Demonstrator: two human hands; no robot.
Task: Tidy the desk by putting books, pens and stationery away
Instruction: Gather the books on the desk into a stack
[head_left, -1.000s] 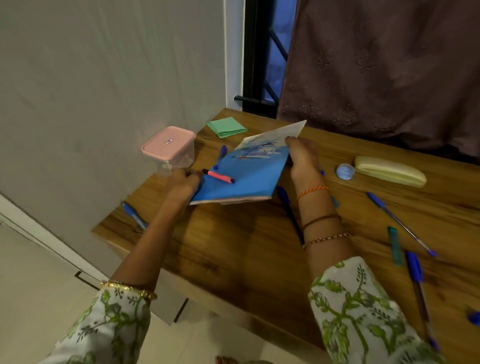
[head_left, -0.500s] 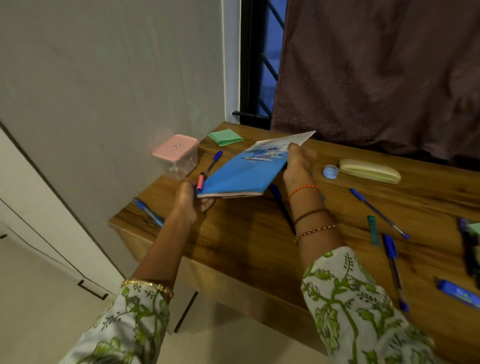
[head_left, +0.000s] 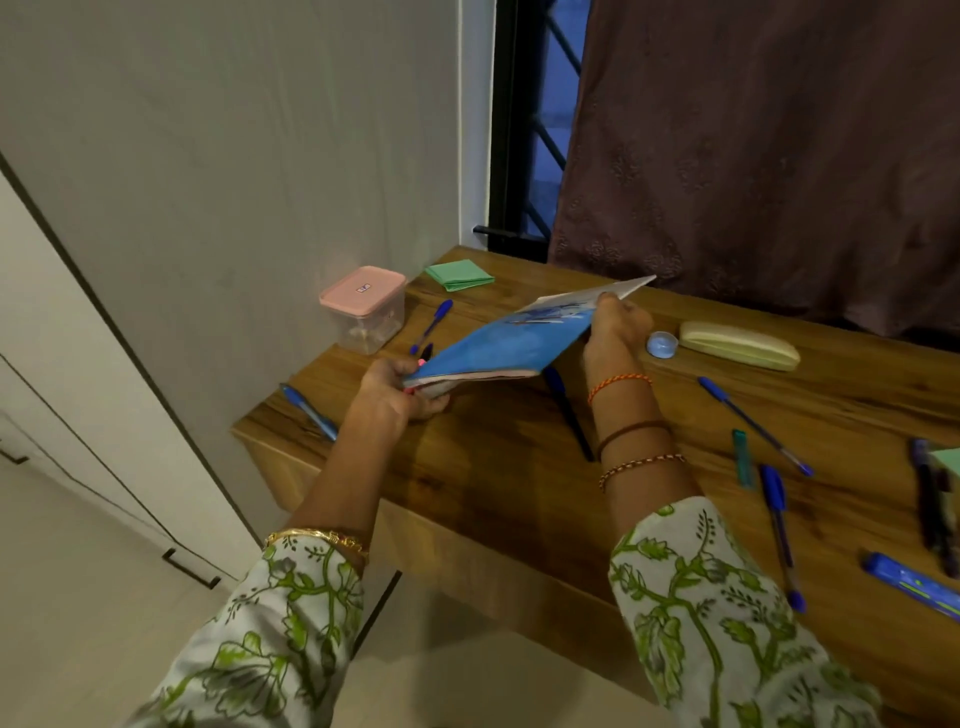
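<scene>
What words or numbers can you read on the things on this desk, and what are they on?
None can be read.
Pink lid of the box: a small sticker, too small to read.
Blue book held in both hands: a picture and marks on the cover, too blurred.
Blue packet at the right edge: green marks, too blurred.

A thin blue-covered book (head_left: 511, 343) is held tilted above the wooden desk (head_left: 519, 467), its far corner raised. Blue pens lie scattered on the desk: one (head_left: 432, 325) beside the pink-lidded container (head_left: 363, 306), one (head_left: 309, 410) near the left edge, others (head_left: 753, 426) at right.
</scene>
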